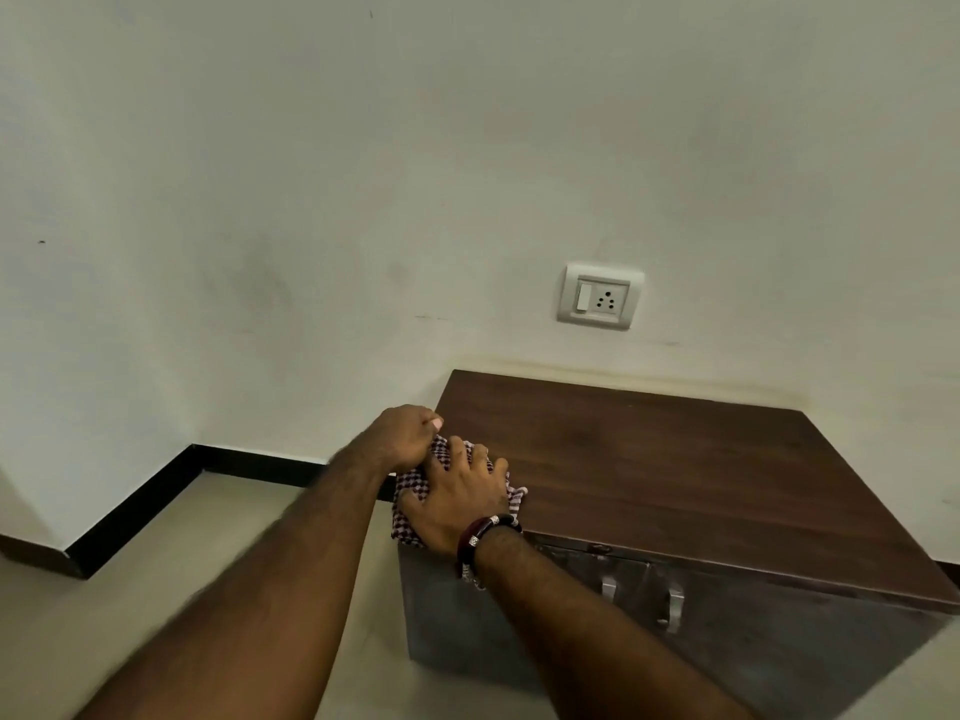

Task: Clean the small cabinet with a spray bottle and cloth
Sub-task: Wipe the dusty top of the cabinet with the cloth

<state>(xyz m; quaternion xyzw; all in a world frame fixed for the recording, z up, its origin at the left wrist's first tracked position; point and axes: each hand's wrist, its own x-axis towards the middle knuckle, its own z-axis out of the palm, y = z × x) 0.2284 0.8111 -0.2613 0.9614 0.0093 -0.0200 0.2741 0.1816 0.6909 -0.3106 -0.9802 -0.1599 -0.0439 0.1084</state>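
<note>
Item, far left: a black skirting board (130,504) along the foot of the pale wall (260,200), above a light tiled floor (156,589).

Item: our left hand (402,436), at the cabinet's left rear corner, fingers curled together and gripping the far edge of the cloth; the thumbnail shows at the top.

Item: the cloth (410,498), checked in maroon and white, bunched on the left front corner of the cabinet top, one part hanging over the left side, a corner showing to the right of our hands.

Item: our right hand (460,498), laid palm-down on the cloth, fingers slightly spread and fairly straight, pressing it to the wood. A dark bangle (485,532) sits at the wrist.

Item: the small cabinet (675,485), dark wood-grain top, grey front with two metal handles (672,608), standing against the wall.

Item, above it: a white wall socket (600,297) with a switch.
</note>
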